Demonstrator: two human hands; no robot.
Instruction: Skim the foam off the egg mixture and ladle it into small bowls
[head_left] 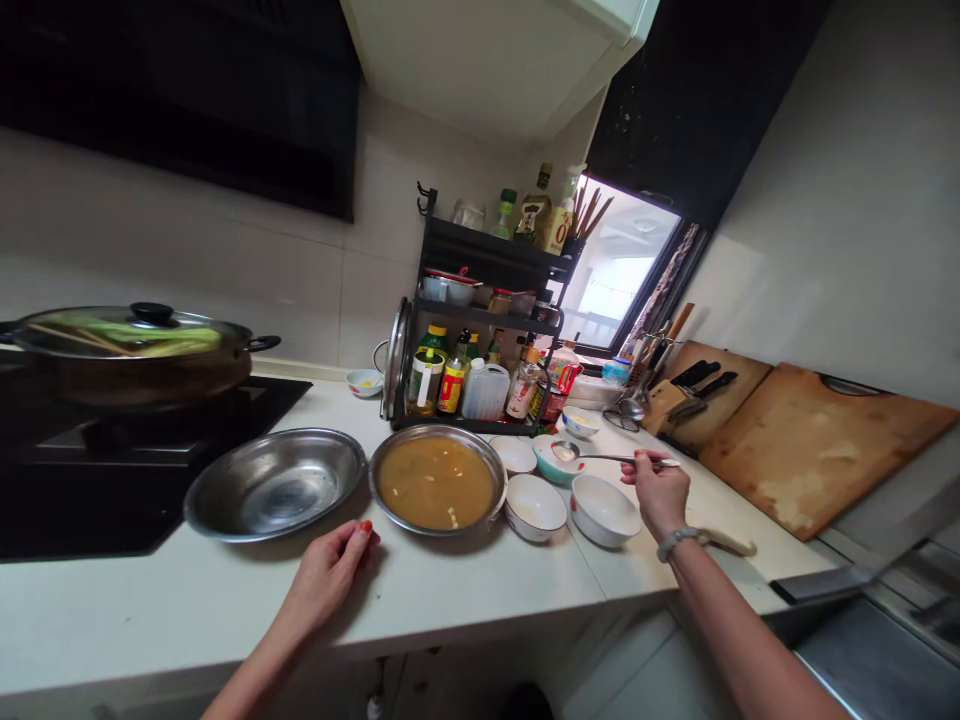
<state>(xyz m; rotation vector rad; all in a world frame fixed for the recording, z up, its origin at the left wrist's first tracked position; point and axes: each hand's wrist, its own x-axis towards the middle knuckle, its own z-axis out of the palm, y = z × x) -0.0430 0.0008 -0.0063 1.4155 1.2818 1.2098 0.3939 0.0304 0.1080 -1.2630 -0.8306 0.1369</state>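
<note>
head view: my right hand (660,492) pinches the spoon (616,458) at its handle end, scoop over the teal bowl (543,462). light, stiff, slick metal; i'd grip mid-handle. left hand (330,570) loosely curled, holding nothing, on the counter (465,590) beside the soup basin (373,476). white bowls (604,510) crowd below; free counter front-left, edge close.

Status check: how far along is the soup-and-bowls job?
Done: soup sits in the metal dish. In hand: right hand holds a ladle, its scoop over the teal bowl; left hand rests on the counter, holding nothing. Left: the two nearest white bowls look empty, so filling seems barely started.
</note>
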